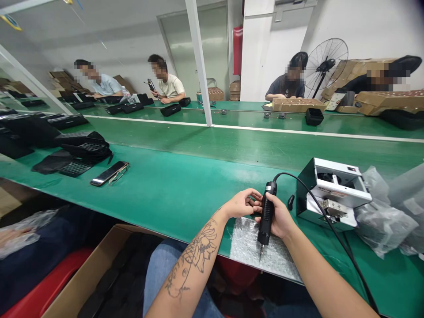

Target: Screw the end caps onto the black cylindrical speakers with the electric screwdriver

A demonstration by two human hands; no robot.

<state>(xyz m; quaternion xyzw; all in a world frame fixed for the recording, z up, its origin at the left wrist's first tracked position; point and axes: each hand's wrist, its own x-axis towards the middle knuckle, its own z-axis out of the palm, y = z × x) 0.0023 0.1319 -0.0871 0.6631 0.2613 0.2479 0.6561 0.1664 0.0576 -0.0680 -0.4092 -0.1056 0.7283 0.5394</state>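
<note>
My right hand (281,216) is wrapped round a black electric screwdriver (266,216). The tool is held nearly upright, its thin bit pointing down and a cable leaving its top. Close to the screwdriver's left side is my left hand (243,203), its fingers loosely bent and a little apart; I make out nothing in it. Whether its fingertips touch the tool or my right fingers is unclear. Beneath the screwdriver, a silvery sheet of bubble wrap (245,240) lies at the table's front edge.
Right of my hands stands a white-and-black boxy machine (338,190), with a small black part (291,202) beside it and clear plastic bags (384,216) behind. A phone (109,173), glasses (119,173) and black cases (82,148) lie left. Several people sit across the green table (172,176).
</note>
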